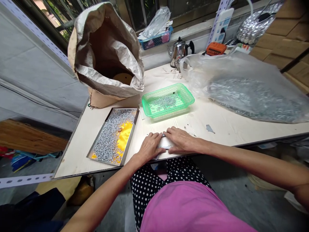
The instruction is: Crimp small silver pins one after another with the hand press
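My left hand and my right hand rest side by side, palms down, at the front edge of the pale table. Their fingers curl over a small clear packet with small metal parts; what is inside it is mostly hidden. Left of my hands lies a flat metal tray with a yellow bottom, holding several small silver screws. Behind my hands stands a green plastic basket with more screws in it.
A big open paper sack stands at the table's back left. A large clear plastic bag of screws lies at the right. A steel kettle, a blue basket and a power strip sit by the window.
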Tool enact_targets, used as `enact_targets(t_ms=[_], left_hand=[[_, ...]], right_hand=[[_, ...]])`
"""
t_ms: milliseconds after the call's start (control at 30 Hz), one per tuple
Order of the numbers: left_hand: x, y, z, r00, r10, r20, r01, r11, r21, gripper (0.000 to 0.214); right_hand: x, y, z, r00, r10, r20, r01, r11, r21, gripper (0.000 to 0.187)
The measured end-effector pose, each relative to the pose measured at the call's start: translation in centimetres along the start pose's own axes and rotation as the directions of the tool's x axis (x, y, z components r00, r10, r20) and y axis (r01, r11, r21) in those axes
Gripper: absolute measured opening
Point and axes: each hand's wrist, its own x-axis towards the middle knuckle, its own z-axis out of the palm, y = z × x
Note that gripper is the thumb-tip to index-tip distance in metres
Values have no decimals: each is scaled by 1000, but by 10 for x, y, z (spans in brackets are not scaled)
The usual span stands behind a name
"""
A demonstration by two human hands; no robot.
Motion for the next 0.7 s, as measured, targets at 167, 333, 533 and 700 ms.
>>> enact_targets(t_ms=[167,333,533,700], left_hand=[[10,2,-7,998,37,51,-40,997,63,59],[17,7,-5,996,52,72,-54,998,31,37],[18,7,-1,999,-14,47,15,1000,-22,22],[13,9,3,998,-59,-8,59,998,-17,23]], right_hand=[[-7,1,-11,994,92,65,-88,994,-58,55],[-6,0,-15,993,79,93,-75,996,-41,31],[3,1,-1,996,19,87,-19,1000,-10,14],[1,4,-2,999,20,42,-18,999,-38,15]])
